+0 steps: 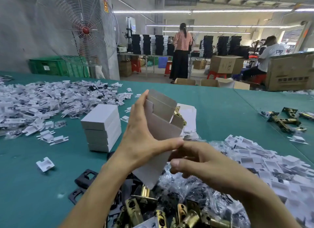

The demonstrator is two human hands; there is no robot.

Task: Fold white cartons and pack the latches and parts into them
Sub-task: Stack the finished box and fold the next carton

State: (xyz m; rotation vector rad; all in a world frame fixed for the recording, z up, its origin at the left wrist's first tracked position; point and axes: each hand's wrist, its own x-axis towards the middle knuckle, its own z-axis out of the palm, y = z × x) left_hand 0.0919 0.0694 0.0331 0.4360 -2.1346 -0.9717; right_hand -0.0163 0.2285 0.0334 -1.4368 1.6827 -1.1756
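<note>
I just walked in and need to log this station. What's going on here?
A person is packing a brass latch into a white carton above the green table. The left hand grips the carton, its top flaps open and the latch poking out. The right hand is at the lower end; its hold is blurred. A stack of closed cartons stands at left, more latches heaped below.

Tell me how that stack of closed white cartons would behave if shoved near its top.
The stack of white cartons would probably shear or topple: its boxes sit loose and slightly out of line. They look like thin card, so likely light unless packed. The green table cover looks felt-like, so the bottom box may drag.
</note>
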